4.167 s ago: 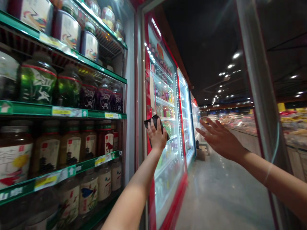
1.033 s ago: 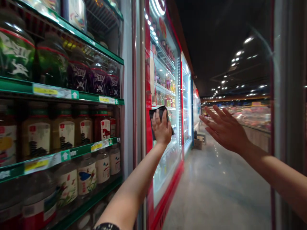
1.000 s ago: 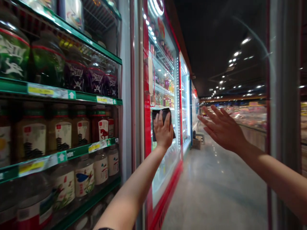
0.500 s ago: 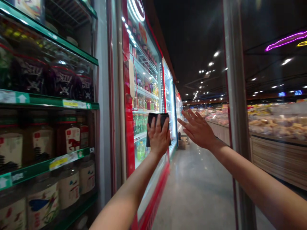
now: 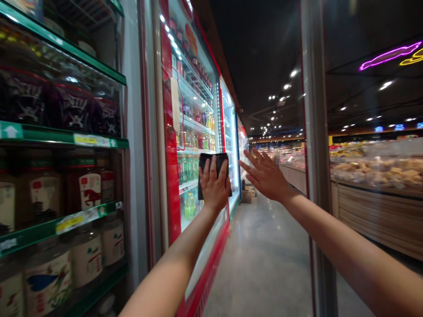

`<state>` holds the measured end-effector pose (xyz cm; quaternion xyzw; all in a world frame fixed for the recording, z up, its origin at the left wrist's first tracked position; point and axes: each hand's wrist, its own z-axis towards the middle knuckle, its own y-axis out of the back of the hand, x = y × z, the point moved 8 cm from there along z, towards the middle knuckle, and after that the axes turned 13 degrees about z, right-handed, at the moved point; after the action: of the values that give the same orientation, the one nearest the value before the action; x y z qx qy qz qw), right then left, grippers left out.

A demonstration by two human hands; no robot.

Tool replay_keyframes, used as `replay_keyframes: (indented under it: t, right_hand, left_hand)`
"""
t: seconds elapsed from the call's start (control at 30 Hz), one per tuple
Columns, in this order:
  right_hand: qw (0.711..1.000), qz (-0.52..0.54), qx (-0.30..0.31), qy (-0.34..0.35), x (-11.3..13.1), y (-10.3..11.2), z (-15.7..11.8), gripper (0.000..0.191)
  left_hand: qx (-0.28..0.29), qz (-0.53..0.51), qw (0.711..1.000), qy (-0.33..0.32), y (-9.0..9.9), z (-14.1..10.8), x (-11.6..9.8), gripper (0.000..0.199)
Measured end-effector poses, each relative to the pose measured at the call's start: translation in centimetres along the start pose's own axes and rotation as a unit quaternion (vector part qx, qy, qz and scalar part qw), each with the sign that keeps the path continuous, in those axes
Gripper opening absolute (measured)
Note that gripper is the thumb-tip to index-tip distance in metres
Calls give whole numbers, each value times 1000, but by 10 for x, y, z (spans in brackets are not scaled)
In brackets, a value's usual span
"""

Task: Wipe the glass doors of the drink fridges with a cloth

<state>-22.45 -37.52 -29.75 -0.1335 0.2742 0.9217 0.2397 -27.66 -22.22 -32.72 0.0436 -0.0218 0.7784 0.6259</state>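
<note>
My left hand (image 5: 214,185) lies over a folded black cloth (image 5: 205,164), pressing it flat with the fingers pointing up. Both appear to be against the clear glass pane of a door, whose grey metal frame (image 5: 315,132) runs upright on the right. My right hand (image 5: 266,174) is open, fingers spread and palm forward, to the right of the cloth. It holds nothing and seems to rest on the same glass; the contact itself is hard to make out.
On the left, a cooler's green-edged shelves (image 5: 66,138) hold several bottles and jars. Beyond the glass stands a red-framed, lit drinks fridge (image 5: 170,185). A grey floor (image 5: 261,255) runs down the aisle, with a wood-sided display counter (image 5: 373,215) at the right.
The whole view has shifted slightly, so shelves and door frame sit further left. Both hands keep nearly the same pose; the cloth stays under my left hand.
</note>
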Motion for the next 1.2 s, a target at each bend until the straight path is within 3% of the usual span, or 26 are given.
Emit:
replay_keyframes:
  t: [0.1, 0.17, 0.2, 0.27, 0.37, 0.43, 0.5, 0.6, 0.67, 0.73, 0.8, 0.9, 0.93, 1.0, 1.07, 1.2]
  right_hand:
    - [999, -8, 33, 6, 0, 7, 2, 56]
    - [995, -19, 87, 39, -1, 16, 0, 51]
    - [991, -26, 116, 61, -2, 22, -4, 49]
    - [983, -46, 154, 91, -11, 40, -14, 47]
    - [983, -80, 149, 76, -35, 70, -30, 55]
    - [985, -86, 139, 59, -49, 84, -38, 63]
    - [987, -74, 132, 59, -54, 91, -42, 66]
    - [986, -52, 138, 73, -52, 97, -42, 67]
    - [983, -48, 154, 86, -49, 100, -40, 71]
    - [979, -45, 170, 99, -45, 103, -39, 73]
    - [977, -39, 177, 112, -42, 107, -39, 70]
    - [981, -41, 155, 113, -44, 115, -41, 62]
    - [984, -47, 139, 103, -47, 119, -43, 59]
    - [988, -62, 115, 84, -54, 127, -47, 54]
    - [987, -78, 115, 79, -58, 133, -53, 49]
    - [979, -92, 154, 97, -59, 138, -58, 46]
  left_hand:
    - [11, -19, 987, -161, 11, -57, -27, 58]
    - [26, -38, 960, -278, 19, -91, -32, 59]
    - [36, -43, 951, -303, 20, -96, -30, 59]
    - [50, -40, 961, -270, 18, -77, -19, 58]
    - [36, -28, 996, -78, 8, -13, -9, 59]
    - [17, -37, 999, 19, 5, 13, -21, 60]
    - [12, -56, 998, 6, 6, 13, -49, 62]
    - [19, -81, 985, -149, 17, -32, -89, 63]
    - [11, -87, 961, -261, 29, -68, -97, 63]
    - [15, -85, 945, -316, 34, -80, -92, 63]
    - [26, -80, 954, -287, 31, -56, -83, 61]
    - [32, -75, 990, -116, 20, 13, -76, 57]
    - [28, -78, 995, -62, 18, 31, -78, 56]
    - [29, -90, 995, -29, 16, 44, -96, 58]
    - [29, -92, 992, -84, 20, 24, -119, 59]
    - [18, -79, 948, -309, 39, -67, -147, 60]
